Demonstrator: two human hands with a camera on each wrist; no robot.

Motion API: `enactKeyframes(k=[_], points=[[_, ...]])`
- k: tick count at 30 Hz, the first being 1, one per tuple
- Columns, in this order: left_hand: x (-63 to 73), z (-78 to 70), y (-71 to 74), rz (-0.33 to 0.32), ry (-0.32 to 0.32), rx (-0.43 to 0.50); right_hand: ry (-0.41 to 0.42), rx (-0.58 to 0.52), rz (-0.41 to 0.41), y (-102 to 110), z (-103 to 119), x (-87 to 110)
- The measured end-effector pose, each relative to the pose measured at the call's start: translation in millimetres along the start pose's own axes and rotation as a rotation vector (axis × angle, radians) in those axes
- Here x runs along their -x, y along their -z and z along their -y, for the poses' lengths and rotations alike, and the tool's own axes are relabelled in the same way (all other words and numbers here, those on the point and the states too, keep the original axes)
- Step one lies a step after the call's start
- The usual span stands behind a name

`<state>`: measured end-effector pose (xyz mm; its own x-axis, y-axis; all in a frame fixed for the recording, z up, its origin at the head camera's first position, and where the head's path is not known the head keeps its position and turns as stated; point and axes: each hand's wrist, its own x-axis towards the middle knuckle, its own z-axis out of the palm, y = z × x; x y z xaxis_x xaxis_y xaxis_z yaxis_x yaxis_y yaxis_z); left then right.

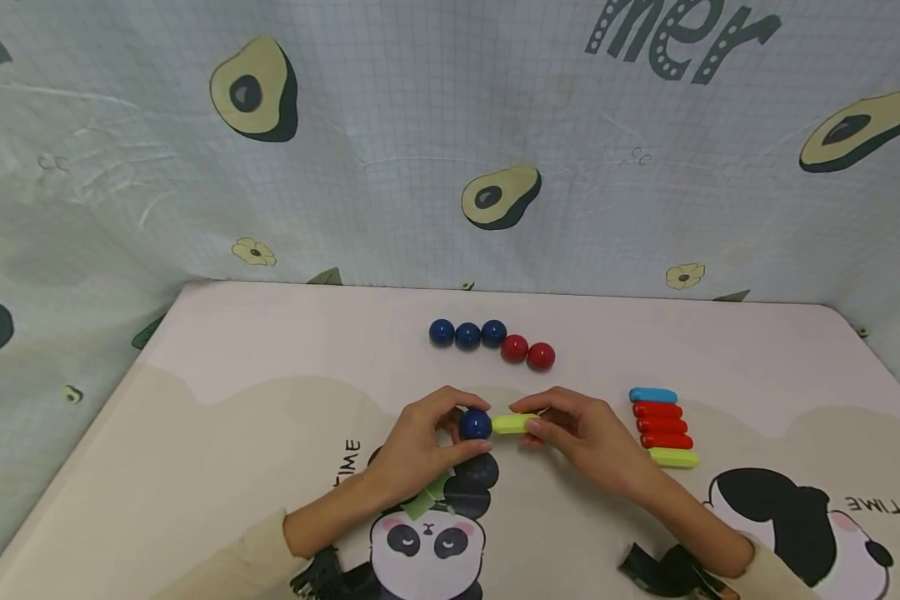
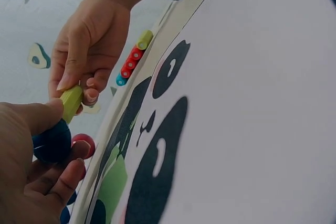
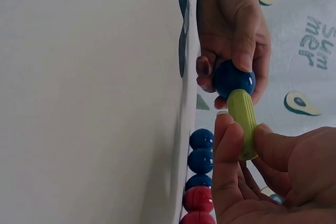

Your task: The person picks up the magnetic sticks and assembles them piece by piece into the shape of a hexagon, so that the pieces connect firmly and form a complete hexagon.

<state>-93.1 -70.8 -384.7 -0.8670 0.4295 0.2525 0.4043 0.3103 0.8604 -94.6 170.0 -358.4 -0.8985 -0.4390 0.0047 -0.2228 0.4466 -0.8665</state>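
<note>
My left hand (image 1: 427, 437) grips a glossy dark blue ball (image 1: 475, 424) between thumb and fingers, above the table. Between the thumb and fingers of my right hand (image 1: 588, 433) is a yellow-green ribbed rod (image 1: 512, 424), pointing left. The rod's end meets the ball; in the right wrist view the rod (image 3: 242, 121) touches the ball (image 3: 233, 81). Whether the end sits inside the ball, I cannot tell. The left wrist view shows the same ball (image 2: 52, 142) partly covered by the left fingers.
Beyond the hands lies a row of blue balls (image 1: 467, 336) and red balls (image 1: 527, 352). To the right, a blue rod (image 1: 652, 395), red rods (image 1: 662, 425) and another yellow-green rod (image 1: 673, 457) lie stacked side by side. A panda-printed cover (image 1: 232, 467) lies on the table.
</note>
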Motion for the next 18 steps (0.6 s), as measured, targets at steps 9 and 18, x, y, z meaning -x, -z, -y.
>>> enactKeyframes(k=[9,18], points=[[0.1,1.8,-0.9,0.02,0.005,0.007,0.047,-0.055,0.013,-7.5,1.7,-9.8],[0.9,3.2,-2.3,-0.025,-0.005,0.005,0.05,-0.05,0.007,-14.1,8.0,-22.6]])
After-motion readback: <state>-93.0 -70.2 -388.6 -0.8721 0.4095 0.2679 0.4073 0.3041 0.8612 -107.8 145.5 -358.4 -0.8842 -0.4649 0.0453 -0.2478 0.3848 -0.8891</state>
